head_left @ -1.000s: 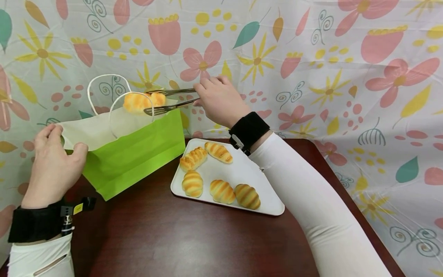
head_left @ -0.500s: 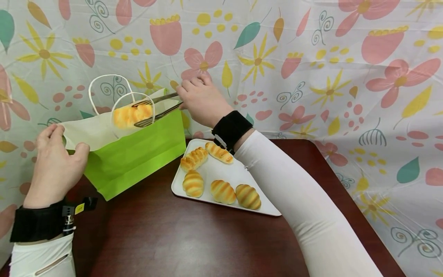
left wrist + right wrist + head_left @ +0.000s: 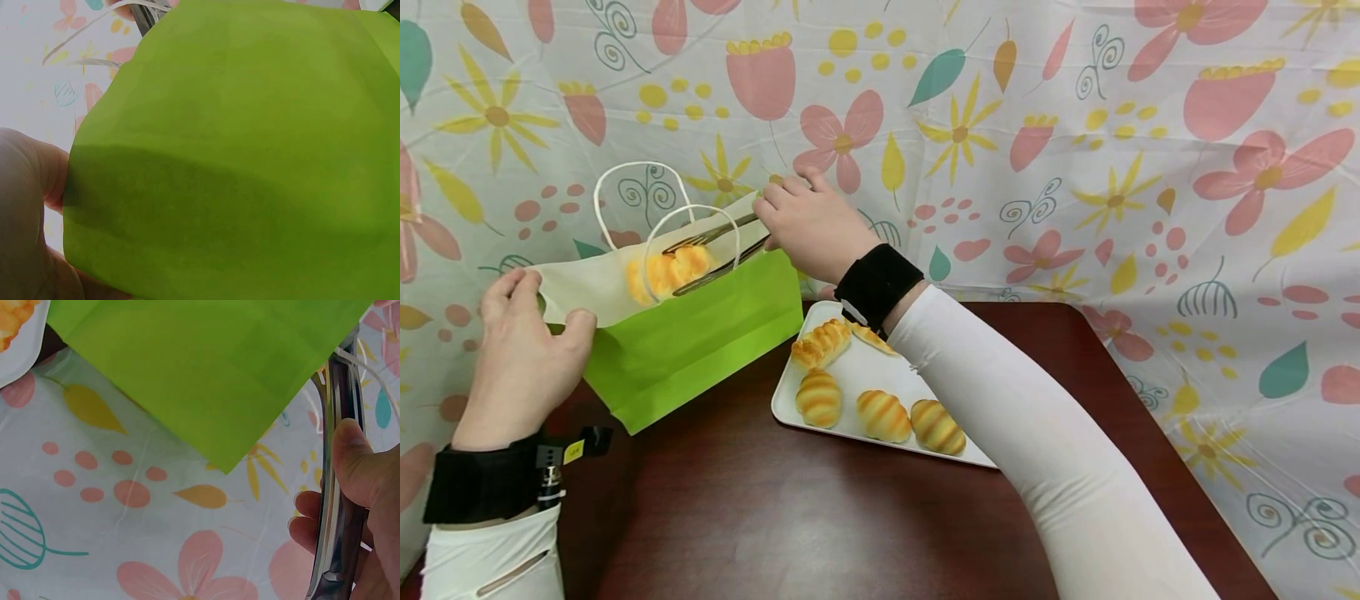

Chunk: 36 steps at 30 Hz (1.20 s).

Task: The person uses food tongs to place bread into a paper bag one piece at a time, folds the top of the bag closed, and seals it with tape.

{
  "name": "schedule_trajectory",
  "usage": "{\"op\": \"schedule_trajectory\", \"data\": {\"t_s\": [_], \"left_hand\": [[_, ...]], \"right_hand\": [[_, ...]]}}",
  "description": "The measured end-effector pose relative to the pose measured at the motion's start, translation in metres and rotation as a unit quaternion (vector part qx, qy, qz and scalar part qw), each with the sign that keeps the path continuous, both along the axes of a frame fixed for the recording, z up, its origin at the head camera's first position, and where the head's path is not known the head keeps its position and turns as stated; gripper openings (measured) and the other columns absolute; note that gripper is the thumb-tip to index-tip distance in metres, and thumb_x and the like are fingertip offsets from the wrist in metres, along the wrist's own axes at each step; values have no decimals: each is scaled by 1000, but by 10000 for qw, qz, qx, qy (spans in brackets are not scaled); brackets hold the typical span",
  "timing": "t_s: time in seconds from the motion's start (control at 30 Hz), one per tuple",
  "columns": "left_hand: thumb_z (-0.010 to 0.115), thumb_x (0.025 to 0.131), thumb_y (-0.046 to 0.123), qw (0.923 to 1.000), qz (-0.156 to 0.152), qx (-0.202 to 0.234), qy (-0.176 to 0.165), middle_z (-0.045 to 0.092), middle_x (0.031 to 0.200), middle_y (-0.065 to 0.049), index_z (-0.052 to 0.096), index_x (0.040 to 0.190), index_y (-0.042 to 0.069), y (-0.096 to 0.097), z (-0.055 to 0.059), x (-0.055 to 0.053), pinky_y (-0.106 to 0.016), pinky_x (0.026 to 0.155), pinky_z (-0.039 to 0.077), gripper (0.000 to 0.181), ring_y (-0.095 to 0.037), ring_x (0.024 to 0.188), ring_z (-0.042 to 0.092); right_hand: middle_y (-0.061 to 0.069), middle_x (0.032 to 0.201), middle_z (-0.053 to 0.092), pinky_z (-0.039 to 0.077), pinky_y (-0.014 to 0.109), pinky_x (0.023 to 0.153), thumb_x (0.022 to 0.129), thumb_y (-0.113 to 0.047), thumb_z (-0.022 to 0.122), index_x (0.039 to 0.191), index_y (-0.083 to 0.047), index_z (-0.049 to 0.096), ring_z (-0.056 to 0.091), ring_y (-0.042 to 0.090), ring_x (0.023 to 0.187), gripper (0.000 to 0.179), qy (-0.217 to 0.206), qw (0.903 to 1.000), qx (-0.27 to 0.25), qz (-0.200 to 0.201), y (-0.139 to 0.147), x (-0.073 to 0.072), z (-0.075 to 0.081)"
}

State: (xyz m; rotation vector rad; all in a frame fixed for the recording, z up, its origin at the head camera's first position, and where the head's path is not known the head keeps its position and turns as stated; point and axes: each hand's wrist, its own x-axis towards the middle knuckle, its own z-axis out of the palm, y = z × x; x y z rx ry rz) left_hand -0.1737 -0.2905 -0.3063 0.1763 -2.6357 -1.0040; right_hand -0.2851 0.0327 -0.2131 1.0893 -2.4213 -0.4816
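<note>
My left hand (image 3: 523,358) grips the left rim of a lime-green paper bag (image 3: 700,342), thumb on the near side and fingers behind. The bag has a pale inside and white loop handles (image 3: 607,185). My right hand (image 3: 820,223) holds metal tongs (image 3: 340,506) at the bag's right end, fingers wrapped round both arms. Between the tong tips a golden bread roll (image 3: 688,265) sits in the bag's mouth, its lower part hidden by the front wall. One handle crosses in front of the roll. The left wrist view is mostly filled by the bag's green side.
A white tray (image 3: 910,383) stands right of the bag on the dark wooden table (image 3: 760,517). Several bread rolls (image 3: 883,415) lie on it, and my right forearm passes over its right side. A flower-print cloth (image 3: 970,50) hangs behind.
My right hand has moved left and down, bringing the tongs and roll from above the bag's rim into its mouth. The left hand stays on the bag.
</note>
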Motion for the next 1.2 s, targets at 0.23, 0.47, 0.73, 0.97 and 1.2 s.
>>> {"op": "schedule_trajectory", "data": {"t_s": [0.23,0.47,0.73,0.97,1.2], "left_hand": [[37,104,24,9999,95,28,-77,-4,181,-29,9,172,-14,2,0,-1,-78,122,21,82,-62,158,17],[37,103,23,9999,66,24,-90,-3,181,-29,10,172,-14,2,0,0,-79,121,23,82,-64,158,17],[37,104,23,9999,88,30,-82,-4,181,-29,9,172,-14,2,-1,-1,-79,121,24,82,-64,156,20],[37,103,24,9999,113,16,-95,-4,181,-29,9,172,-14,3,0,-1,-79,120,25,83,-64,155,21],[37,103,24,9999,115,0,-89,-3,181,-30,10,171,-14,4,0,-2,-79,121,23,83,-64,157,18]], "right_hand": [[7,138,67,28,49,130,115,-31,59,142,-7,65,58,30,138,36,158,9997,170,94,-16,6,-4],[7,151,63,24,50,132,116,-34,57,150,-8,63,54,28,146,43,98,9991,403,-12,-29,9,-7],[5,155,61,22,50,133,115,-38,57,153,-10,62,52,28,147,48,16,9989,465,-44,-36,11,-10],[7,157,61,23,51,134,113,-41,62,155,-8,61,52,29,150,53,22,9986,523,-1,-37,12,-11],[7,155,61,23,51,134,112,-40,64,155,-9,61,52,28,150,53,-35,9984,557,-7,-36,15,-10]]}}
